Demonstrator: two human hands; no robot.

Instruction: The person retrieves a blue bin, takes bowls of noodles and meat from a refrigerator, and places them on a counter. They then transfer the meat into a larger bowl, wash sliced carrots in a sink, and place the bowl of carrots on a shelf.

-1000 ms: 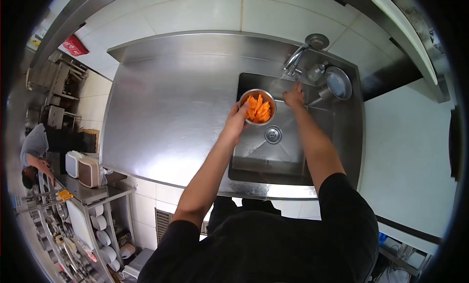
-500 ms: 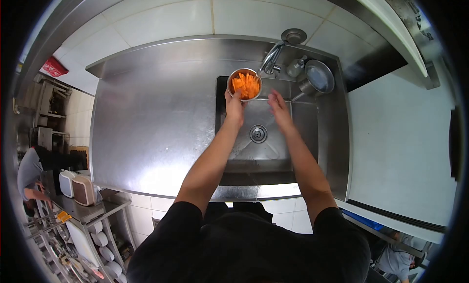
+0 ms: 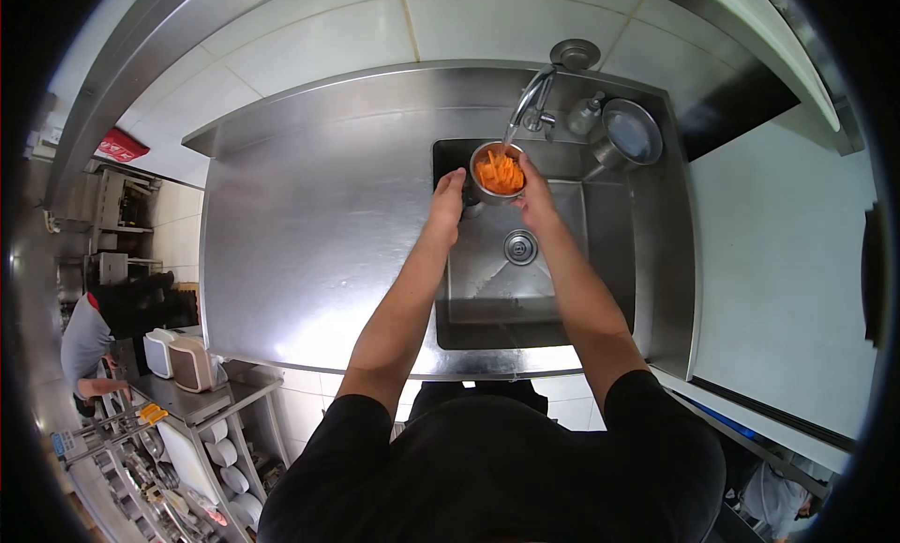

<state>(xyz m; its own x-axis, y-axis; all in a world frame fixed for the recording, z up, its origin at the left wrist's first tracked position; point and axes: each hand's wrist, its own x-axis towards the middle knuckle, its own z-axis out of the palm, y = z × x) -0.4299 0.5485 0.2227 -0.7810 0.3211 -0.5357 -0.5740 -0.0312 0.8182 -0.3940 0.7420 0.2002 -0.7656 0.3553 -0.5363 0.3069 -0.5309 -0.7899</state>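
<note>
A small round metal bowl (image 3: 476, 193) filled with orange carrot sticks (image 3: 502, 174) is held over the back left part of the sink, below the tap (image 3: 532, 100). Water runs from the spout onto the carrots. My right hand (image 3: 536, 196) grips the bowl's right side, its thumb near the rim and its other fingers partly hidden beneath. Just left of the bowl, my left hand (image 3: 447, 206) is open with a narrow gap between it and the bowl.
The steel sink (image 3: 506, 309) has a round drain (image 3: 520, 248). A soap dispenser (image 3: 585, 115) and a metal pan (image 3: 632, 133) stand at its back right corner. Steel counter (image 3: 300, 234) extends left. Another person (image 3: 89, 337) bends at a far-left worktop.
The bowl has passed from my left hand to my right and now sits beneath running water. My left hand has let go. The view has shifted slightly.
</note>
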